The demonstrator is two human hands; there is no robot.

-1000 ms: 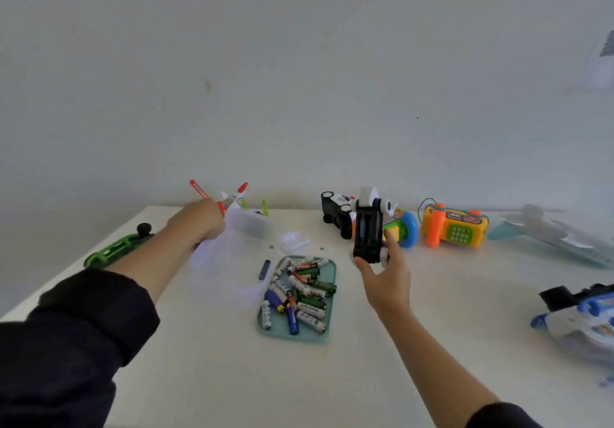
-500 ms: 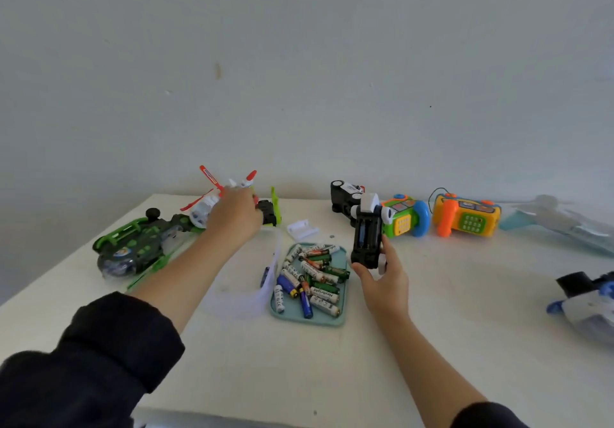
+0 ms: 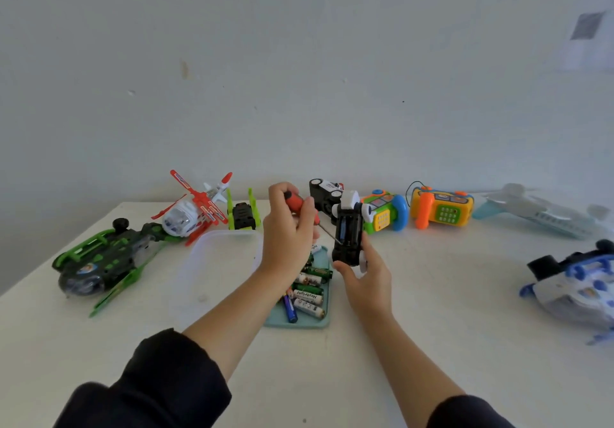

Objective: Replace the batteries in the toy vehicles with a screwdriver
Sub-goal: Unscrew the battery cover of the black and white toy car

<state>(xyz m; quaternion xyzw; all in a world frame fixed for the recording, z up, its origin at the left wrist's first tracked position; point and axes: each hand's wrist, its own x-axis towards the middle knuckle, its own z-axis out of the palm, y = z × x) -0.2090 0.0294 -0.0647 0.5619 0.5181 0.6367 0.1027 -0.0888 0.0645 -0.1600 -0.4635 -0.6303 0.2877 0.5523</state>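
Overhead, the left grip point(image 3: 289, 235) clamped the orange screwdriver point(image 3: 300, 206), its tip at the upturned black toy car point(image 3: 347, 233) pinched by the right grip point(image 3: 367, 276). Beneath them, the battery tray point(image 3: 324, 319) lay on the table point(image 3: 432, 311), a green helicopter point(image 3: 103, 258) well left.

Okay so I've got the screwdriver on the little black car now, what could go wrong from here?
1. The black toy car is held in the air only by the right hand, so the screwdriver tip could slip off.
2. A loosened screw might drop among the batteries in the teal tray right below and be hard to find.
3. The left hand works above the clear plastic lid; the forearm could knock it.
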